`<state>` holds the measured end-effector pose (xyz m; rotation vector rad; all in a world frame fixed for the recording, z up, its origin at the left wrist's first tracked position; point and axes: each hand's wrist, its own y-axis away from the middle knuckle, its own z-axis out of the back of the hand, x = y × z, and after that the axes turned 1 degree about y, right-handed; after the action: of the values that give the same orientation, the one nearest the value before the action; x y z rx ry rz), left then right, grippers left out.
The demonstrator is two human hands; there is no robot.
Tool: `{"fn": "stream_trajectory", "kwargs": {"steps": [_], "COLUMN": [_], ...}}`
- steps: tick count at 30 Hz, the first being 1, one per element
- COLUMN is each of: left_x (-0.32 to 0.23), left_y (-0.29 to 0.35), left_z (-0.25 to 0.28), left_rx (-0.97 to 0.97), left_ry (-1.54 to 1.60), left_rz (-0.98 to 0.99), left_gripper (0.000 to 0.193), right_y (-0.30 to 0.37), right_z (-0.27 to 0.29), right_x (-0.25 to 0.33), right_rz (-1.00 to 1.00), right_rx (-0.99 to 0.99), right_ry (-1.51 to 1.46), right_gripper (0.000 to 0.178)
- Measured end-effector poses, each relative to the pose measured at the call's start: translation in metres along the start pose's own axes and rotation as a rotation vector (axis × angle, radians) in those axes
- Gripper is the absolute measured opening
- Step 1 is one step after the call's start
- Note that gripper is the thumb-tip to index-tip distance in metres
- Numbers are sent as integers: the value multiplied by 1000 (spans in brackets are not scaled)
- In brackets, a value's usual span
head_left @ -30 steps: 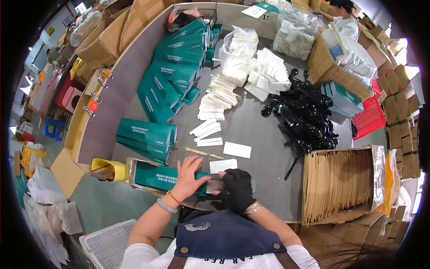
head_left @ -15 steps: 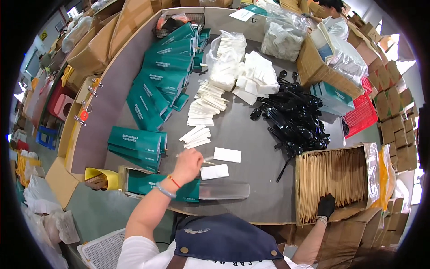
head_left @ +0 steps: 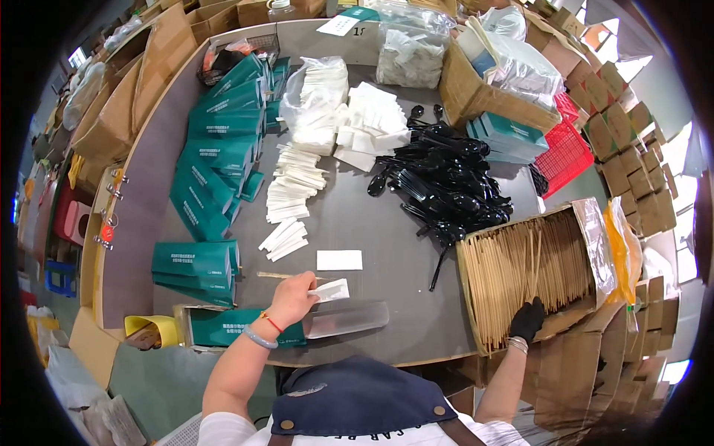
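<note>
My left hand (head_left: 294,299), bare with a red cord and a pale bangle, pinches a small flat white paper packet (head_left: 332,291), its near end tilted up from the table. A thin pair of wooden chopsticks (head_left: 272,276) lies partly behind those fingers. Another white packet (head_left: 339,260) rests flat just beyond. Over at the right, my right hand (head_left: 527,320) wears a black glove and closes on the near ends of wooden chopsticks (head_left: 534,260), which stand out from the rest in the cardboard box (head_left: 470,297). Its fingertips are partly hidden.
Green printed sleeves (head_left: 216,195) fan along the left; more lie by a clear plastic sleeve (head_left: 346,320) at the front edge. White packets (head_left: 296,182) and black plastic cutlery (head_left: 446,178) cover the middle. A red basket (head_left: 565,160) stands beyond the chopstick box.
My left hand has closed on the nearer white packet and begun lifting it. My right hand stays at the box, where chopsticks now rise from the pile. The whole view has shifted.
</note>
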<state>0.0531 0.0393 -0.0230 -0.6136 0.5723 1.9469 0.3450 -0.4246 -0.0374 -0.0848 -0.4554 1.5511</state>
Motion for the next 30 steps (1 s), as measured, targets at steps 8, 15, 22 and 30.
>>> {"fn": "stream_trajectory", "kwargs": {"steps": [8, 15, 22, 30], "left_x": [-29, -20, -31, -24], "left_y": [28, 61, 89, 109], "left_z": [1, -21, -19, -9], "left_rx": [138, -154, -136, -106], "left_ry": [120, -165, -320, -354], "left_rz": [-114, -284, -302, -266], "left_gripper": [22, 14, 18, 31], "right_y": [44, 23, 78, 153], "right_z": [13, -32, 12, 12], "right_x": [184, 195, 259, 278], "right_rz": [592, 798, 1003, 1046], "right_rx": [500, 617, 722, 1004], "right_ry": [-365, 0, -474, -534], "right_gripper": [22, 21, 19, 33]}}
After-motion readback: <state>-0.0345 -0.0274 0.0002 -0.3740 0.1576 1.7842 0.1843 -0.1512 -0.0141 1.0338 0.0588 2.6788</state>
